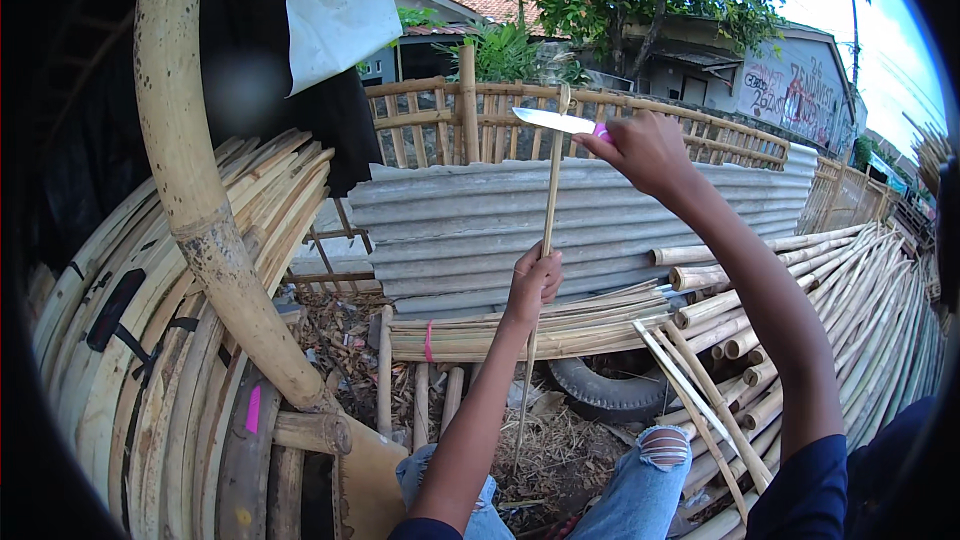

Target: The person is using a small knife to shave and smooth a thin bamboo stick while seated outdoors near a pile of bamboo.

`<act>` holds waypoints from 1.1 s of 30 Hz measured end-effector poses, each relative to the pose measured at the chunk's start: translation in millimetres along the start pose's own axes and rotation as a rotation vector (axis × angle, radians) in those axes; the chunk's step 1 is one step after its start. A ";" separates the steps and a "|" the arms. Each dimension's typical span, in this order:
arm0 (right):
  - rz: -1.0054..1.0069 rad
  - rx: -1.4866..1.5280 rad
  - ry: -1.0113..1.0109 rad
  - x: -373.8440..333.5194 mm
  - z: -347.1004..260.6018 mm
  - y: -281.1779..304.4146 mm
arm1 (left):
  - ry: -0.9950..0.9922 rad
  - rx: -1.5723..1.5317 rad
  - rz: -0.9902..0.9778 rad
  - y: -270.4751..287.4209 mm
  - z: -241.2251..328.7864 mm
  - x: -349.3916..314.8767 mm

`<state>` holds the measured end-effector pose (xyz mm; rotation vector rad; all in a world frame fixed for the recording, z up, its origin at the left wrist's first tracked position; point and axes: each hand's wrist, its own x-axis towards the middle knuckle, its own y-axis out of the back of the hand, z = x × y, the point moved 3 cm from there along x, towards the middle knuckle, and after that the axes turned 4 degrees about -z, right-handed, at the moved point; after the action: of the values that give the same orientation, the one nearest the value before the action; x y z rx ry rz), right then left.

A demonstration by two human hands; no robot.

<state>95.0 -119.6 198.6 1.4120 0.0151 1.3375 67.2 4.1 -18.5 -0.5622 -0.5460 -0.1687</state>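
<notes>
My left hand [535,285] is closed round a thin bamboo strip [552,195], which stands upright in front of me. The strip's lower end hangs down between my knees. My right hand [645,152] is raised higher and grips a knife [556,121] by its pink handle. The knife's pale blade points left and crosses the strip near its top. From this view I cannot tell whether the edge is cutting into the strip. Curled fibres show at the strip's top end, just above the blade.
A thick bamboo post [190,160] rises on my left beside stacked split bamboo [165,340]. Ahead stand a corrugated metal sheet [600,220] and a bundle of strips [480,335]. An old tyre [610,385] lies below. Bamboo poles [830,310] are piled at right.
</notes>
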 end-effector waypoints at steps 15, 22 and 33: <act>-0.180 -0.138 0.189 -15.2 -25.9 -21.6 | -0.017 0.132 0.122 8.2 1.9 -4.1; 0.032 -0.034 -0.031 13.0 15.7 16.8 | 0.002 0.061 0.045 -1.8 -5.0 1.7; -0.021 -0.028 0.009 -2.1 -3.8 -5.5 | 0.061 -0.152 -0.117 6.6 3.9 -4.3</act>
<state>95.1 -116.4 192.3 1.3787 0.0165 1.3219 63.8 11.8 -21.0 -0.6708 -0.5095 -0.3399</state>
